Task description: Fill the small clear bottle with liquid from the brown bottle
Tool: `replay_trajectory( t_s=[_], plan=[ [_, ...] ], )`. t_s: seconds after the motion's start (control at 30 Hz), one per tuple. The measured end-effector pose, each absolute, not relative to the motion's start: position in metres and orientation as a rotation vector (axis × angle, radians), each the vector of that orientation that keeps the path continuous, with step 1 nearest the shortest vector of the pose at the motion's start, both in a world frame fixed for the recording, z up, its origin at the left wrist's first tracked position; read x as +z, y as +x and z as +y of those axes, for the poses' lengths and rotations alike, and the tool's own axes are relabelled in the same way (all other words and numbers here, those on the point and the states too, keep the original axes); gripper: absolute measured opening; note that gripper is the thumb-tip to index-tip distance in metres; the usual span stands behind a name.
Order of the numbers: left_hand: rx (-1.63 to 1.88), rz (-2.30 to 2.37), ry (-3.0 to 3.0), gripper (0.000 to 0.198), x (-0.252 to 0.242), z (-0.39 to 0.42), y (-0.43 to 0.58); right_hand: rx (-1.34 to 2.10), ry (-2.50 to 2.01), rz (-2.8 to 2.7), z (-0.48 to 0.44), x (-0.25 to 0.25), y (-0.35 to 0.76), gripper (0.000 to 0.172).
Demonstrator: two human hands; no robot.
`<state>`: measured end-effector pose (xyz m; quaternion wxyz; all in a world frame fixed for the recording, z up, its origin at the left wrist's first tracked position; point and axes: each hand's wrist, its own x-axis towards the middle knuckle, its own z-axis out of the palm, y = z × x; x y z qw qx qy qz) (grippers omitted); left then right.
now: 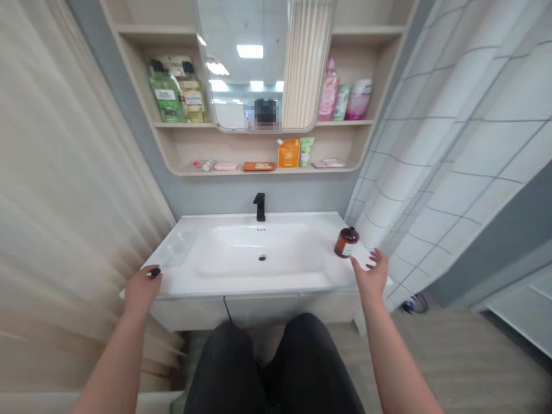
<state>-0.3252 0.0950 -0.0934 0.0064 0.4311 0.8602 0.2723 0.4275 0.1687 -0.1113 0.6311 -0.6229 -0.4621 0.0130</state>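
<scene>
White vanity counter (259,284) holds an amber glass bottle (346,242) upright at its right end, just beyond your right hand (370,277), whose fingers (376,254) spread open, gripping nothing. Your left hand (143,289) sits at the front edge, fingers (149,272) curled on a small dark object (155,272).

brown glass bottle (345,244), white washbasin (259,284), white curtain (457,190) with grey grid lines
</scene>
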Motion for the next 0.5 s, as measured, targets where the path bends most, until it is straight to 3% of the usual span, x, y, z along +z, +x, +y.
replay_trajectory(
  t_s=[0.1, 0.2, 0.3, 0.5],
  plan=[
    [1.054, 2.542, 1.291, 0.040, -0.094, 0.094, -0.285, 0.210, -1.465, -1.082, 0.201, -0.119, 0.440, 0.132],
    [1.188, 2.301, 1.387, 0.046, -0.098, 0.103, -0.237, 0.329, -1.480, -1.173, 0.228, -0.126, 0.437, 0.146],
    [1.185, 2.074, 1.531, 0.045, -0.103, 0.121, -0.188, 0.387, -1.495, -1.170, 0.241, -0.128, 0.429, 0.147],
    [1.142, 1.812, 1.670, 0.033, -0.113, 0.153, -0.116, 0.316, -1.726, -1.060, 0.253, -0.116, 0.420, 0.127]
  ],
)
